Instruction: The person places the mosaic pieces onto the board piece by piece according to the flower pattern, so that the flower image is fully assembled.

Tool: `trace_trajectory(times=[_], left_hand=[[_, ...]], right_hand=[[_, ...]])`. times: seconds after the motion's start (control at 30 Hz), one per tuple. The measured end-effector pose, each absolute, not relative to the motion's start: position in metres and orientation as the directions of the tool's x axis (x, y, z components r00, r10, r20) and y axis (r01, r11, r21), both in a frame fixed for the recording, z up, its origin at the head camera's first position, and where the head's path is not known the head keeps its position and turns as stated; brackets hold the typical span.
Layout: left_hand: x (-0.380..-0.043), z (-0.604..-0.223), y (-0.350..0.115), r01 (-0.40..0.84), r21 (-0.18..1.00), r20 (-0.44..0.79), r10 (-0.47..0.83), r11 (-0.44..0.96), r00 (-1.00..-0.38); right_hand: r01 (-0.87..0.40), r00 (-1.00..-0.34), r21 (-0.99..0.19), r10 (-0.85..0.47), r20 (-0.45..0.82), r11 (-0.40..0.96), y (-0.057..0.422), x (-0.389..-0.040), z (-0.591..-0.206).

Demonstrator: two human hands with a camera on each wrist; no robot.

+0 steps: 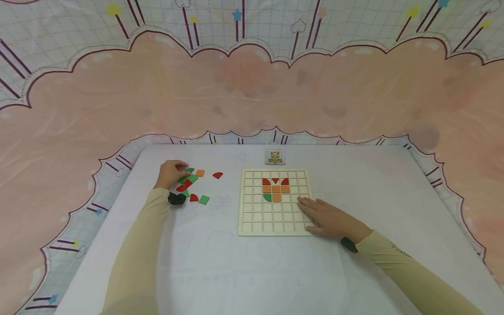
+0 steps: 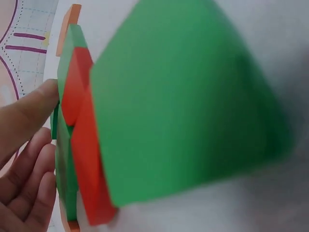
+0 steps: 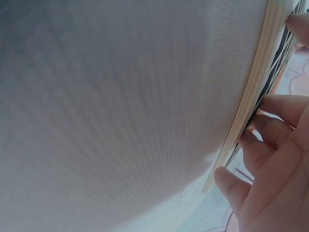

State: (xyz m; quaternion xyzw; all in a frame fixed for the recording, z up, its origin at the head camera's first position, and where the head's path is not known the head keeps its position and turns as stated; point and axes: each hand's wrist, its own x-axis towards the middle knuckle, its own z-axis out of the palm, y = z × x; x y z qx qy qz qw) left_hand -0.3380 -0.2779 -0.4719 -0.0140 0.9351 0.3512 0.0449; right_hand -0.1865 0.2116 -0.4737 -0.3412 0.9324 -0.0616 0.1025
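Observation:
My left hand (image 1: 172, 173) reaches into a loose cluster of tiles, thumb and fingertips right at a green quarter-circle tile (image 1: 189, 169) and a green tile (image 1: 183, 180) below it. In the left wrist view, a dark green edge shows between the thumb (image 2: 34, 108) and curled fingers; I cannot tell whether it is pinched. A large green tile (image 2: 183, 106) and red tiles (image 2: 89, 164) fill the foreground. My right hand (image 1: 328, 217) lies with fingers extended on the right edge of a pale gridded board (image 1: 256, 218). Red, orange and green tiles form a figure on it, including an orange tile (image 1: 277, 197).
A small pattern card (image 1: 274, 157) lies beyond the board. Near the left hand are an orange tile (image 1: 200, 173), a red wedge tile (image 1: 218, 175), a red quarter-circle tile (image 1: 194, 197) and a green square tile (image 1: 204, 200). A white sheet (image 1: 220, 262) covers the table.

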Motion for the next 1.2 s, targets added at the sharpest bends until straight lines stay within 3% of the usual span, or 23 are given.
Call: trace_trajectory(times=[0.3,1.2], left_hand=[[-0.3416,-0.4727,-0.2817,-0.002,0.68,-0.056,0.05,0.733,-0.997],[-0.3375,-0.471,-0.2755,-0.004,0.68,-0.055,0.045,0.734,-0.997]], right_hand=[[-0.62,-0.745,-0.183,-0.646,-0.168,0.763,0.2113,-0.1877,-0.4745],[-0.628,-0.742,-0.169,-0.65,-0.163,0.759,0.2104,-0.1868,-0.4719]])
